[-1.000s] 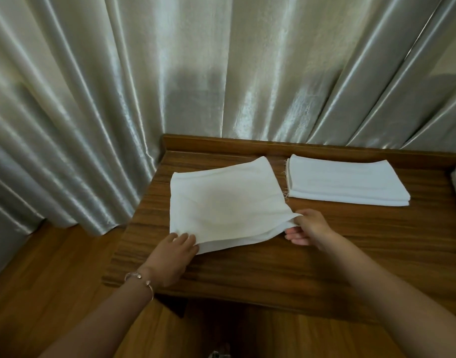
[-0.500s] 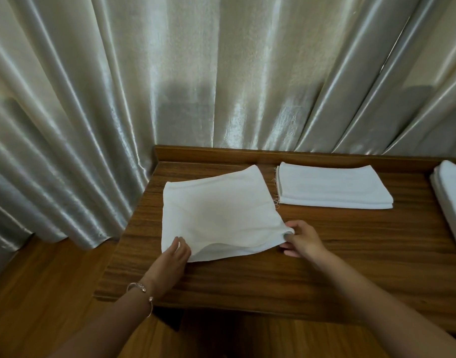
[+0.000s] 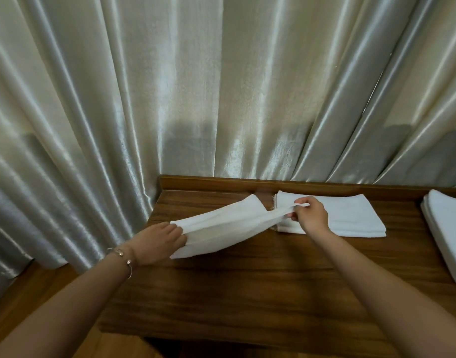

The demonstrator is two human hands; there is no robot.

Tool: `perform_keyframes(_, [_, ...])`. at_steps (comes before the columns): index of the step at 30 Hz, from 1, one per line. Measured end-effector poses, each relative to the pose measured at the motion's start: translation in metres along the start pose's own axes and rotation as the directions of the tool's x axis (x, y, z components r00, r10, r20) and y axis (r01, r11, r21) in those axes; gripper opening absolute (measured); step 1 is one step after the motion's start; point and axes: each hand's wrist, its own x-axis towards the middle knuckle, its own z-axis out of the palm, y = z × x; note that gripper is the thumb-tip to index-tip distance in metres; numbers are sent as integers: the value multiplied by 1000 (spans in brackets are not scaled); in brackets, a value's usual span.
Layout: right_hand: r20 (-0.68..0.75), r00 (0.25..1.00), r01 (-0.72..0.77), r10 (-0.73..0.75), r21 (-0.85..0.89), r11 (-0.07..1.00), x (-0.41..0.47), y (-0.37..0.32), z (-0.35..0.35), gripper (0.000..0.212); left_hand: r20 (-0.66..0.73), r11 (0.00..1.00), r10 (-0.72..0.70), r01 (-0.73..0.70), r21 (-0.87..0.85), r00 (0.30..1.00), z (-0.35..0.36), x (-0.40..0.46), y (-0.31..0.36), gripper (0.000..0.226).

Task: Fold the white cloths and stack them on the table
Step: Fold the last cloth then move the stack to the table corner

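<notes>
the left hand (image 3: 161,240) is gripping the cloth (image 3: 223,224) near the tabletop's (image 3: 260,288) left edge; the right hand (image 3: 309,215) is pinching its other end above the stack (image 3: 351,215) by the back edge. keeping both ends taut and level should land it square.

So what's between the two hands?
In the head view, the white cloth stretches between them, lifted off the table. The left hand grips one end and the right hand pinches the other.

cloth (image 3: 229,223) lifted off table (image 3: 247,293), both hands raised, right hand (image 3: 309,215) now over stack (image 3: 351,215)
</notes>
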Motion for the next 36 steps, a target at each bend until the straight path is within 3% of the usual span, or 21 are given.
perform_keyframes(5, [-75,994,84,-79,61,995,22,-57,-15,15,-23,998,-57,58,33,998,-43,15,-33,29])
perform_keyframes(8, [-126,988,97,-88,62,993,31,-91,-29,27,10,994,-85,86,-68,996,-68,17,-51,34])
perform_keyframes(11, [-5,965,258,-261,-121,959,32,-118,-49,35,-13,999,-54,54,7,998,-92,14,-69,30])
perform_keyframes(14, [157,887,461,-433,-269,846,27,-139,-66,37,-18,991,-22,24,128,1000,-108,13,-87,30])
perform_keyframes(17, [302,813,577,-498,-302,759,23,-157,-82,40,-180,976,30,10,217,983,-125,16,-105,46])
perform_keyframes(19, [421,767,629,-483,-348,696,24,-166,-94,36,-203,975,24,22,221,979,-136,17,-115,68])
perform_keyframes(22, [586,732,661,-347,-488,569,23,-175,-105,27,-136,974,37,-5,228,990,-144,19,-129,71])
perform_keyframes(24, [568,754,623,-329,-462,631,22,-180,-110,24,-133,966,35,1,258,991,-150,24,-141,74])
perform_keyframes(27, [556,755,561,-347,-273,782,23,-187,-119,19,-167,970,22,20,244,986,-155,26,-154,87])
perform_keyframes(28, [577,738,573,-349,-263,776,24,-190,-121,17,-167,971,28,13,240,986,-157,25,-156,90])
perform_keyframes(30, [608,708,652,-360,-367,663,27,-195,-122,14,-165,967,73,-29,253,984,-160,23,-159,94])
perform_keyframes(33, [560,694,713,-453,-442,544,37,-201,-121,15,-150,969,124,-87,230,981,-163,22,-158,88])
perform_keyframes(36, [508,682,730,-525,-437,526,47,-211,-117,16,-143,989,82,-62,137,986,-156,26,-155,51])
